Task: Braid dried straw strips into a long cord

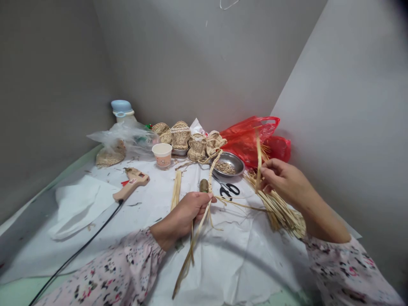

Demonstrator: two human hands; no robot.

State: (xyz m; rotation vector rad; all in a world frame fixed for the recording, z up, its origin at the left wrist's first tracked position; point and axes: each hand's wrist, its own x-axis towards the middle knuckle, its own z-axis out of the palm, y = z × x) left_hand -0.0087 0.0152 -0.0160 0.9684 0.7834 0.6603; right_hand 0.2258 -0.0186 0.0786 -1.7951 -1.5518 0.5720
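Observation:
My left hand [193, 209] pinches a straw braid [213, 172] at its lower end, over the middle of the table. The plaited part runs up from my fingers towards the woven pieces, and loose strands [197, 233] hang down below. At the right, my right hand [276, 176] holds a flat straw strip [258, 161] upright between thumb and fingers. Beneath that hand lies a bundle of straw [279, 210]. A small olive-brown cylinder [204, 185] stands just behind my left fingertips.
Black-handled scissors [232, 189] lie beside a metal bowl [240, 161] of straw bits. Behind are woven straw pieces [180, 136], a paper cup [162, 157] and a red plastic bag [242, 140]. At left lie a corded glue gun [132, 185] and a clear bag [127, 136].

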